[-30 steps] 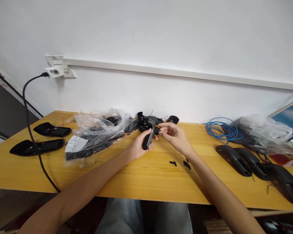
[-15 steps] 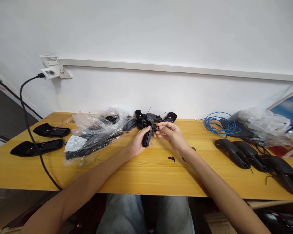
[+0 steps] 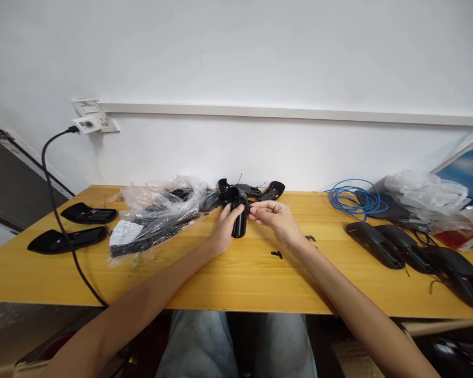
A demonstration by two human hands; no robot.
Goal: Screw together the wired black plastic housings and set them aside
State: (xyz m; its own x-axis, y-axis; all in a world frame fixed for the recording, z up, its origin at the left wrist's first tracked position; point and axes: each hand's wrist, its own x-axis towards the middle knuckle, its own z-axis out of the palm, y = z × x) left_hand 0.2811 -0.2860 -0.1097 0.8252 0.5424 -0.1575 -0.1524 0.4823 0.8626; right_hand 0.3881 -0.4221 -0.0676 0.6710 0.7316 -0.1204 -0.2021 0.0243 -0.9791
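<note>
My left hand (image 3: 224, 229) is wrapped round a glossy black plastic housing (image 3: 239, 223), held above the table with its curved end up. At the housing's right side, my right hand (image 3: 275, 216) is closed in a pinch; what sits between its fingertips is too small and dark to make out. Behind the held piece, more black plastic housings (image 3: 274, 190) with thin red and black wires lie near the wall. Small black plastic bits (image 3: 276, 254) rest on the wooden table (image 3: 228, 283) below my right hand.
Clear plastic bags (image 3: 161, 210) of black parts lie left of centre. Two black housings (image 3: 69, 239) lie further left, with a black cable (image 3: 73, 252) hanging across. On the right are a blue cable coil (image 3: 352, 199), several black housings (image 3: 378, 245) and a white plastic bag (image 3: 425, 191).
The held housing has been turned in my left hand, from angled to more upright with its hollow curved end showing. My right fingers stay at its right side. The view has shifted slightly.
</note>
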